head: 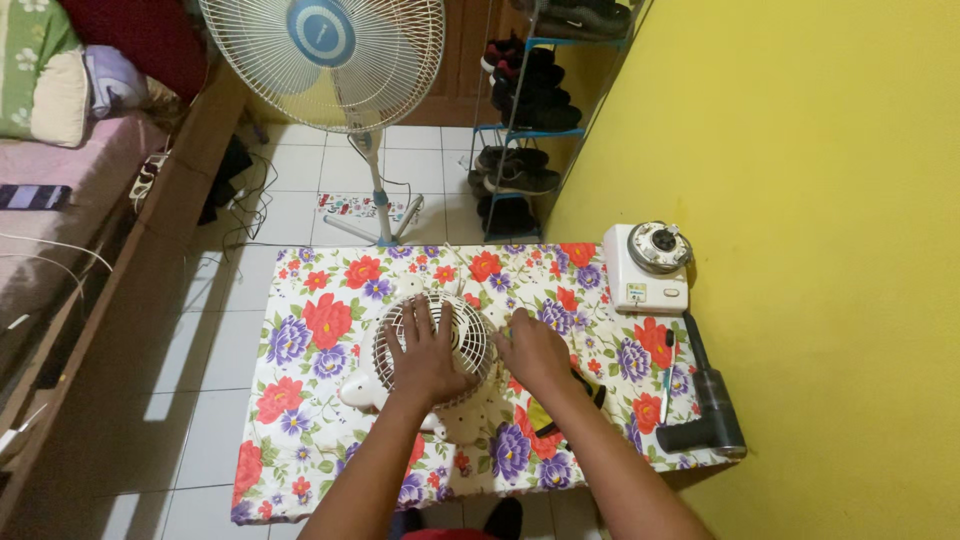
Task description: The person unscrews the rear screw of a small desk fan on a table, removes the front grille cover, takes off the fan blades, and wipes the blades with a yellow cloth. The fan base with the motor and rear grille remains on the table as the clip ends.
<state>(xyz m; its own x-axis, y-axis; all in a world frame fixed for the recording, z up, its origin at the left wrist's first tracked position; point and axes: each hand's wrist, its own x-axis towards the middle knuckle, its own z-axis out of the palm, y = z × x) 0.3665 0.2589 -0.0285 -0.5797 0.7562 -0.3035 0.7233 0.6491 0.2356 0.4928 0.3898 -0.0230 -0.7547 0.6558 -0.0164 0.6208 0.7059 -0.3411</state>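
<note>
**Both hands on the small fan**

On the white grille of the small table fan (pixel 432 352) my left hand (pixel 424 352) lies flat, fingers spread wide, pressing and gripping nothing. My right hand (pixel 533 352) rests just beside the grille's right edge with fingers curled; whether they pinch something small, I cannot tell. The fan lies face up in the middle of the flowered tablecloth (pixel 320 300).

I judge I am steadying the fan while working at its rim; the next move calls for a firm hold and a careful touch at the edge.

A yellow-and-black tool (pixel 545 415) is mostly hidden under my right forearm. Near the wall stand a white appliance base (pixel 646 266) and a dark handheld device (pixel 708 405). The big standing fan (pixel 322 50) is cut off at the top.
</note>
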